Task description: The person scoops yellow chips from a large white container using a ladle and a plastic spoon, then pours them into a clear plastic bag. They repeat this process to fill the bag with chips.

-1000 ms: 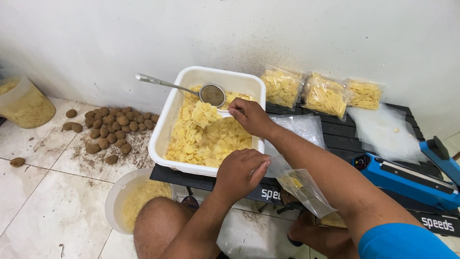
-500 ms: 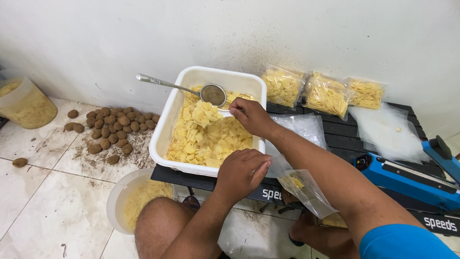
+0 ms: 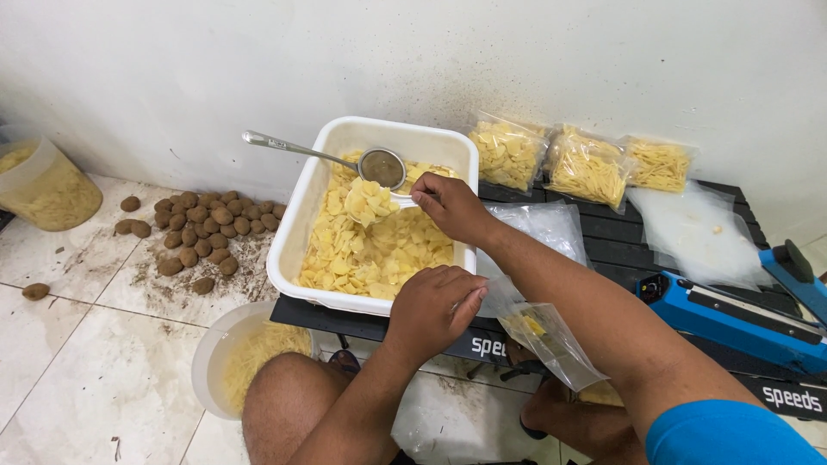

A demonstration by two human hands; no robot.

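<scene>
Your left hand (image 3: 435,303) nearest you — fingers curled, pinching mouth of clear plastic bag (image 3: 543,337) that hangs off black table (image 3: 620,241) edge, few yellow slices inside. Your right hand (image 3: 450,207) beyond it, over white tub (image 3: 312,207), fingers closed on white scoop (image 3: 370,203) heaped with sliced potato chips (image 3: 379,250). Metal strainer ladle (image 3: 379,166) rests in tub's far end. Blue heat sealer (image 3: 741,314) at right. Farther — three filled bags (image 3: 586,164) against wall; unpeeled potatoes (image 3: 198,232) on floor left.
</scene>
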